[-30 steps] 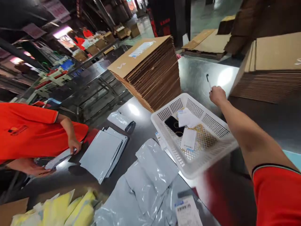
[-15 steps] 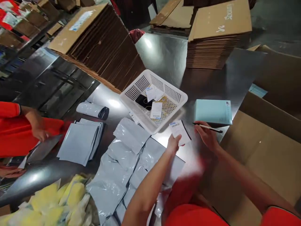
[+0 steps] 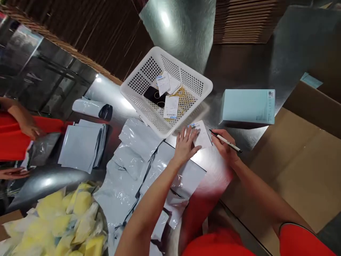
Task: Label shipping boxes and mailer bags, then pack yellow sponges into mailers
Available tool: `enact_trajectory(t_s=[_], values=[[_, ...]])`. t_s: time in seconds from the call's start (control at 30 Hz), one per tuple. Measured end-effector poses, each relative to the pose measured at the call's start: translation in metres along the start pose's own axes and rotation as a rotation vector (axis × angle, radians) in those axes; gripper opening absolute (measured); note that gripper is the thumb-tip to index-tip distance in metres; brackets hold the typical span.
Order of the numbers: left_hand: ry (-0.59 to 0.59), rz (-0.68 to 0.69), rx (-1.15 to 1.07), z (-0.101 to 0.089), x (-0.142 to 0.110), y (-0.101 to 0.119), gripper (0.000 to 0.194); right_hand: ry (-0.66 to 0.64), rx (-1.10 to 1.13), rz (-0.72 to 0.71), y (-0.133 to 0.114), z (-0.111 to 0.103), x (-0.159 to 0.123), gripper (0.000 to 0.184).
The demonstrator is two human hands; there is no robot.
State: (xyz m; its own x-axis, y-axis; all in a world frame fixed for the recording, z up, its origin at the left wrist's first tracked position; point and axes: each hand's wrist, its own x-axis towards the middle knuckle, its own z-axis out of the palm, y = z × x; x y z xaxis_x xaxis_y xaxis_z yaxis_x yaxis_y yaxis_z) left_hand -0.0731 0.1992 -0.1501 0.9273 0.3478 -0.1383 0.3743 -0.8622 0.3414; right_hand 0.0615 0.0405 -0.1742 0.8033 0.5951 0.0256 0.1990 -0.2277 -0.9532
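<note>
Steel table: label beneath left hand.

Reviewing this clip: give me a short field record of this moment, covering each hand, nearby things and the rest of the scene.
Left hand: fingers pressing a white barcode label on the steel table
Right hand: gripping a slim black-and-white pen, tip by the label
Nearby things: pale blue rectangular box; white perforated plastic basket holding paper slips; grey plastic mailers
Rest: co-worker's hand, red-orange sleeve; yellow plastic packets; open brown cardboard box
</note>
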Motion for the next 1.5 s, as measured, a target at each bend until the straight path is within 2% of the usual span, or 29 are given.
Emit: enact_trajectory(t_s=[0.07,0.17,0.37,0.5,0.67,0.9,1.03,1.13,1.23,1.4,1.5], values=[[-0.093,0.084,0.042,0.008,0.004,-0.014,0.08,-0.058,-0.084,-0.154,-0.004,0.011,-0.004,0.013],[-0.157,0.101,0.042,0.02,0.004,-0.027,0.079,-0.159,-0.151,-0.306,-0.002,0.027,-0.012,0.006],[-0.039,0.167,0.021,0.037,-0.002,-0.034,0.088,-0.155,-0.264,-0.369,0.012,0.039,-0.023,0.005],[-0.001,0.201,0.008,0.04,-0.003,-0.036,0.079,-0.211,-0.343,-0.426,0.015,0.039,-0.024,0.005],[-0.003,0.204,-0.008,0.041,-0.003,-0.037,0.074,-0.238,-0.43,-0.381,0.016,0.041,-0.025,0.007],[0.006,0.2,-0.005,0.042,-0.003,-0.036,0.074,-0.253,-0.389,-0.406,0.013,0.04,-0.024,0.008],[0.013,0.195,-0.016,0.043,-0.003,-0.036,0.073,-0.213,-0.381,-0.41,0.012,0.04,-0.023,0.008],[0.024,0.2,-0.024,0.043,-0.003,-0.036,0.072,-0.242,-0.372,-0.426,0.013,0.039,-0.024,0.008],[0.018,0.204,-0.019,0.043,-0.003,-0.036,0.072,-0.257,-0.4,-0.412,0.015,0.039,-0.026,0.008],[0.016,0.196,-0.031,0.042,-0.003,-0.037,0.072,-0.192,-0.444,-0.394,0.016,0.04,-0.025,0.007],[0.021,0.202,-0.044,0.043,-0.003,-0.037,0.072,-0.224,-0.453,-0.411,0.014,0.039,-0.025,0.009]])
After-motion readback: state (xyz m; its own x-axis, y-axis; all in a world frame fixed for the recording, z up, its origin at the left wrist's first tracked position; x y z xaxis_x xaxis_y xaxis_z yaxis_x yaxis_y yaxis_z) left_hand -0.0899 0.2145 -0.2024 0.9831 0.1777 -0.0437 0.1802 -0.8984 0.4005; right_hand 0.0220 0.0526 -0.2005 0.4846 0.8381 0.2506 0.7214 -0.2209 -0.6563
